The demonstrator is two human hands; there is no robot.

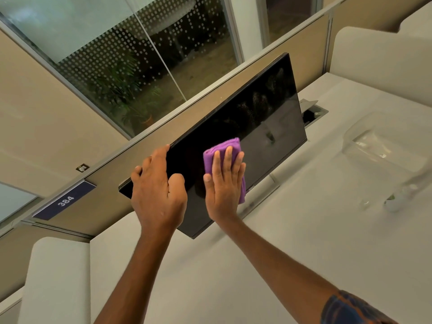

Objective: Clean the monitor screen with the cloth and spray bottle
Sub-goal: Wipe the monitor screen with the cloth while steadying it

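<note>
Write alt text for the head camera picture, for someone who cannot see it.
A person's right hand presses a folded purple cloth flat against a dark monitor screen, while the left hand grips the monitor's upper edge. The monitor stands on a white desk.

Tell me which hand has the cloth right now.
The right hand, pressed flat with fingers spread, pins the purple cloth against the monitor screen. The left hand holds no cloth; it grips the monitor's top edge.
</note>
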